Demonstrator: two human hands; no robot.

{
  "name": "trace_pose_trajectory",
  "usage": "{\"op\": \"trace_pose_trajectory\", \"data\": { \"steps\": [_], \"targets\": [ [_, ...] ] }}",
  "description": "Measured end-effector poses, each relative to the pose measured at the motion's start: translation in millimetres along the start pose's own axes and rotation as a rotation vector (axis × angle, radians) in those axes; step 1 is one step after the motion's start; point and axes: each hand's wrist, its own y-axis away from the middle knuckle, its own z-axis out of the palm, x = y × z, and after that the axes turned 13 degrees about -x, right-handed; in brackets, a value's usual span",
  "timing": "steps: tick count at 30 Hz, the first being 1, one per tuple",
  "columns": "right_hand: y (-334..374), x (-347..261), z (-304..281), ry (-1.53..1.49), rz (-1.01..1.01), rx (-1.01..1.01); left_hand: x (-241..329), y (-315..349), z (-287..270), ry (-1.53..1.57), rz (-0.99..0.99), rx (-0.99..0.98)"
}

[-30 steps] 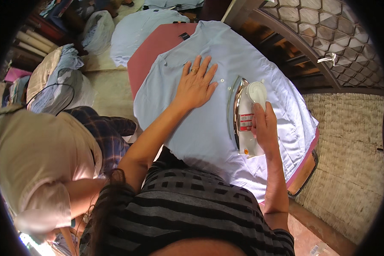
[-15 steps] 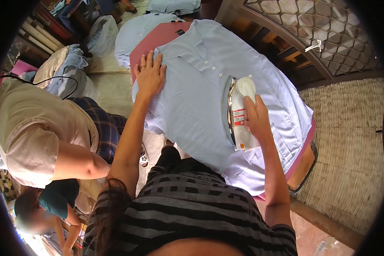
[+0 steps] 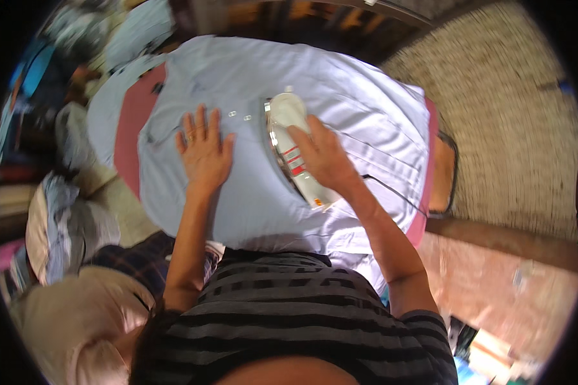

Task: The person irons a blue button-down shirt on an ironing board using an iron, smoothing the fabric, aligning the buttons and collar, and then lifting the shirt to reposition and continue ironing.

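Observation:
A pale blue buttoned shirt (image 3: 237,179) is spread over a padded ironing board with a pink cover (image 3: 135,122). My left hand (image 3: 205,151) lies flat on the cloth, fingers spread, to the left of the white buttons. In my right hand (image 3: 324,154) is the handle of a white clothes iron (image 3: 292,144) with a shiny metal base. Its soleplate rests on the shirt, just right of the buttons. The iron's dark cord (image 3: 392,192) runs from near my right wrist across the cloth to the board's right side.
At the lower left, close to my left arm, is a person in a beige top (image 3: 77,314). Piled cloth and bags (image 3: 64,224) lie along the left. Another light blue garment (image 3: 103,128) hangs at the board's left end. Woven matting (image 3: 494,115) covers the area at right.
My view has turned to the right. My left hand has moved in from the shirt's edge toward the buttons, and the iron has come closer to them, still in my right hand.

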Motion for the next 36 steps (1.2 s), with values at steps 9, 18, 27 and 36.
{"op": "trace_pose_trajectory", "data": {
  "steps": [9, 18, 27, 36],
  "targets": [
    [172, 4, -71, 0.201, 0.132, -0.093, 27, 1, -11, 0.034, 0.15, -0.014],
    [305, 28, -175, -0.523, 1.045, 0.44, 145, 26, 11, 0.036, 0.389, -0.132],
    [329, 188, -214, -0.399, 1.013, 0.389, 262, -27, 14, 0.281, 0.812, -0.078],
    [352, 251, -214, 0.448, 0.687, 0.398, 422, -70, 55, 0.051, 1.44, -0.248]
  ]
}}
